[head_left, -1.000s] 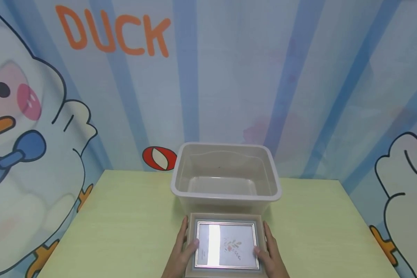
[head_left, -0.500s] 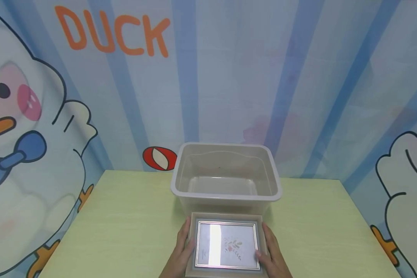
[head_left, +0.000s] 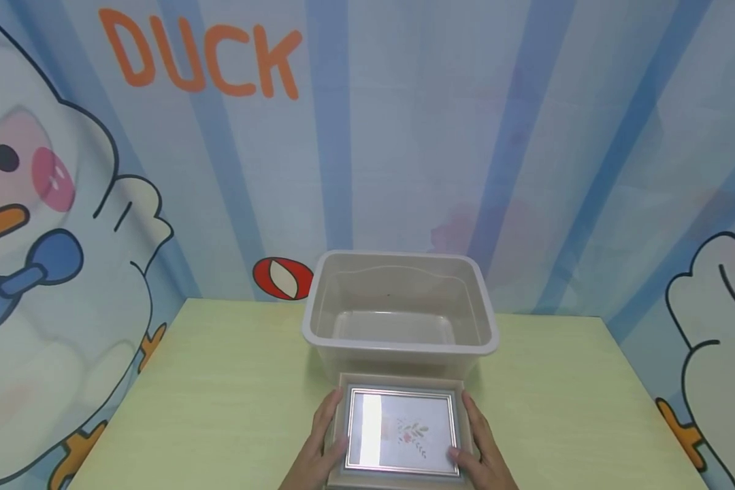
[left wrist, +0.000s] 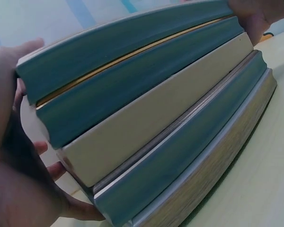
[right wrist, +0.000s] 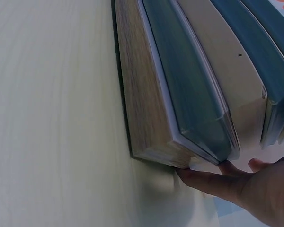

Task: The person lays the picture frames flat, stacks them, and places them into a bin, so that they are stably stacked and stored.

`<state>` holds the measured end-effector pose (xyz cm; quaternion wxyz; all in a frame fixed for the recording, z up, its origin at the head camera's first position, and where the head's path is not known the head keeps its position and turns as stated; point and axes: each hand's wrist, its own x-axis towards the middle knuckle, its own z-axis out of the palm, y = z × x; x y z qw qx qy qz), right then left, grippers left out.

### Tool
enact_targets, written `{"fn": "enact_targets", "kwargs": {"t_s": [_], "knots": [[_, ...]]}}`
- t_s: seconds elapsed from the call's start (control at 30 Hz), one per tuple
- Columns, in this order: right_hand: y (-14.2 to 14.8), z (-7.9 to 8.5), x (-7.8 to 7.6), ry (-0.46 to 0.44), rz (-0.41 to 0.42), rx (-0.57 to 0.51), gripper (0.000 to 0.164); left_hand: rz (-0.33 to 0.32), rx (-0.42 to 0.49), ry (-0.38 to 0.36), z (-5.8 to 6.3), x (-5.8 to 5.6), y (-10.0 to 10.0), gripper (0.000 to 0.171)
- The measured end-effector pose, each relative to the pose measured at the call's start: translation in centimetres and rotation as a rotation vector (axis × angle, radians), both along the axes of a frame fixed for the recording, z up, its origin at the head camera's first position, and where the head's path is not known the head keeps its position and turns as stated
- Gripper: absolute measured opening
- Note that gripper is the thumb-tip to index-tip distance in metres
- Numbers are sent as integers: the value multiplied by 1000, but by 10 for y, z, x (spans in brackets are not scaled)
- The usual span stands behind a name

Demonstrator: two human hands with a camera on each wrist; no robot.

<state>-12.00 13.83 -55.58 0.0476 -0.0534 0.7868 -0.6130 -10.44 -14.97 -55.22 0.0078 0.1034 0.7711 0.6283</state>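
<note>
A stack of several picture frames [left wrist: 156, 104] rests low over the table, its teal, cream and wood-grain edges showing in both wrist views. The top picture frame [head_left: 373, 422] has a silver inner border and a floral print behind reflecting glass. My left hand [head_left: 314, 446] holds the stack's left side, thumb on the top border and fingers along the edge. On the opposite side my right hand [head_left: 486, 450] grips it, its thumb at the silver border. In the right wrist view, fingers of the right hand [right wrist: 255, 187] touch the ends of the lower frames.
Just behind the stack stands a grey plastic bin [head_left: 398, 347] with nothing visible inside. It sits on a pale yellow-green table [head_left: 239, 388]. A blue striped curtain [head_left: 398, 136] with cartoon ducks and lettering closes off the back and sides.
My left thumb has slid toward the near side along the top frame's border, and the left fingertips have drawn back slightly. The stack and right hand have barely shifted; the bin stays put.
</note>
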Motion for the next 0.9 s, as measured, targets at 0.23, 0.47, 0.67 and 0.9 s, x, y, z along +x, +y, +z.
{"fn": "enact_targets", "kwargs": {"t_s": [0.23, 0.47, 0.67, 0.9], "knots": [[-1, 4, 3, -55, -21, -59, 91, 19, 47, -45, 5, 2, 2, 88], [-2, 10, 8, -105, -9, -150, 97, 29, 92, -100, 8, 5, 6, 96], [-1, 16, 11, -150, 1, -212, 101, 25, 111, -113, 18, 8, 8, 96], [0, 29, 14, -161, 15, -238, 103, 51, 106, -103, 33, 13, 9, 93]]}}
